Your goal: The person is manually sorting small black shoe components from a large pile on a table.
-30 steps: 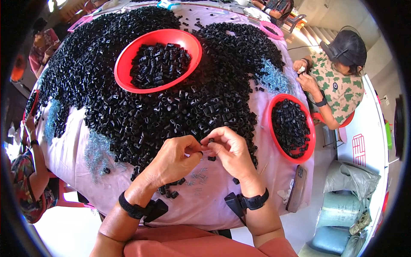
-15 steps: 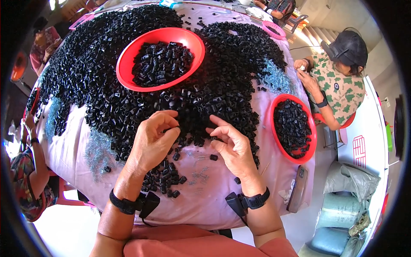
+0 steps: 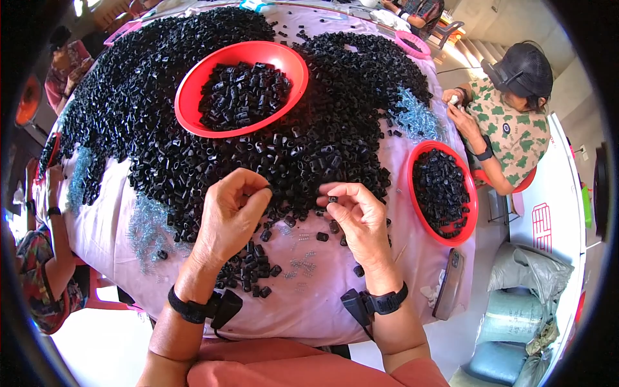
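Over the near edge of a big heap of small black plastic parts (image 3: 335,97), my right hand (image 3: 362,226) pinches one short hollow black plastic part (image 3: 333,199) between thumb and fingers. Level with it and a little to the left, my left hand (image 3: 229,213) is closed in a pinch; what its fingertips hold is mostly hidden. Below and between the hands lie a small group of loose black parts (image 3: 253,266) and several thin metal springs (image 3: 302,264) on the pink cloth.
A red basin (image 3: 293,61) of black parts rests on the heap; a red basket (image 3: 474,213) of them stands at right, near a phone (image 3: 449,284). Springs (image 3: 148,226) lie at left. A co-worker in a cap (image 3: 516,116) sits at right; others sit around the table.
My right hand has shifted slightly right, its fingers drawn in from a more spread pose, and the black part now shows plainly at the thumb tip. The left hand has barely moved.
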Tool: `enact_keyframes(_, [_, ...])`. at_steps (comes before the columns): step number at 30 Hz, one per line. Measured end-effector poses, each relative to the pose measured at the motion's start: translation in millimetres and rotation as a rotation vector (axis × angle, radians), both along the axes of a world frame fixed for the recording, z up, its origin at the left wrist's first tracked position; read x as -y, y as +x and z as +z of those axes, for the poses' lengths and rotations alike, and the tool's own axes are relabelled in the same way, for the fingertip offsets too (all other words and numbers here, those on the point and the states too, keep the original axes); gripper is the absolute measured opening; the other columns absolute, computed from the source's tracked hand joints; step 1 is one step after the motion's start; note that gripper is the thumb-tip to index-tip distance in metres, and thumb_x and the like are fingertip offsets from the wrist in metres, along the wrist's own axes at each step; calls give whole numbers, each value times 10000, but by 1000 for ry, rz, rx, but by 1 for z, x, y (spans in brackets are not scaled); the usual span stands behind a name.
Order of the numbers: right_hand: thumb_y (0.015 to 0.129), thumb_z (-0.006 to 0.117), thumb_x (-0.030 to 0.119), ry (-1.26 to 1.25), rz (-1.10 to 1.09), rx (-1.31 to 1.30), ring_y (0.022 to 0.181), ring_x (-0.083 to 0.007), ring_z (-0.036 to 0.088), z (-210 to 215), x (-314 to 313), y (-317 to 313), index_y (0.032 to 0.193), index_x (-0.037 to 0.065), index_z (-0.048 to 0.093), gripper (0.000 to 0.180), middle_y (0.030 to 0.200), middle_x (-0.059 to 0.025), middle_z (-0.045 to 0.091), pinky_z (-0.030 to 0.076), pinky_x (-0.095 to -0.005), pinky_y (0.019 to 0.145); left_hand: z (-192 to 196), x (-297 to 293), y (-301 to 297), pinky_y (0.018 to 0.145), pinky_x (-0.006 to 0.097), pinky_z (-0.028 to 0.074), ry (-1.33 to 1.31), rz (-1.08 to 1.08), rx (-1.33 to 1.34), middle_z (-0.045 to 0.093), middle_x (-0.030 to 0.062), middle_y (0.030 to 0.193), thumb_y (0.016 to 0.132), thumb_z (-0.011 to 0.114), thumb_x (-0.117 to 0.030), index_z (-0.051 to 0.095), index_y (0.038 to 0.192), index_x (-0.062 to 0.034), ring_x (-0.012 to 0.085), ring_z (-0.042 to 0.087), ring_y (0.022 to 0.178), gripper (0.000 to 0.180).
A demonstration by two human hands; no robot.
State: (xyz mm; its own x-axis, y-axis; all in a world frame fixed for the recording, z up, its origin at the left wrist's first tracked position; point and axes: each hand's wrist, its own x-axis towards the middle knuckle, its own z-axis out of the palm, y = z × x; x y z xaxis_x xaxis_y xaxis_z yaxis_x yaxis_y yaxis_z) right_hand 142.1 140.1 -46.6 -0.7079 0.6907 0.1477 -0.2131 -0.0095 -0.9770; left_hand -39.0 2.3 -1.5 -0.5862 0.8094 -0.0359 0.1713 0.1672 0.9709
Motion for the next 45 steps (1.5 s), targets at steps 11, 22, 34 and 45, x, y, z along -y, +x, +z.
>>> enact_keyframes(11, [949, 650, -24, -72, 100, 120, 904, -113, 719, -1, 9, -3, 1145, -14, 673, 198, 1024, -64, 738, 562, -229, 751, -17, -9, 28, 719, 212, 487, 136, -170, -195, 648, 21, 926, 937, 593, 42, 694, 1140, 32, 71, 602, 814, 227])
enact_keyframes(22, [926, 622, -91, -122, 130, 165, 908, -145, 726, 6, 10, -3, 1165, -8, 578, 256, 1010, -66, 659, 583, -244, 739, -23, -13, 47, 750, 246, 535, 152, 26, -210, 740, 44, 895, 910, 675, 20, 739, 1061, 4, 89, 661, 850, 165])
enact_keyframes(34, [904, 622, -127, -153, 98, 134, 882, -158, 726, 6, 14, -5, 1137, 0, 538, 278, 978, -64, 623, 594, -257, 737, -29, -15, 50, 756, 243, 532, 136, 31, -175, 738, 49, 940, 927, 669, 13, 744, 1076, -4, 84, 657, 861, 167])
enact_keyframes(45, [860, 725, -88, -13, -33, 173, 858, -84, 670, 0, 15, -6, 1081, 2, 613, 264, 943, -42, 662, 576, -232, 759, -23, -16, 50, 816, 315, 556, 210, -27, -374, 722, 134, 1002, 871, 664, 52, 721, 1066, 12, 220, 707, 920, 207])
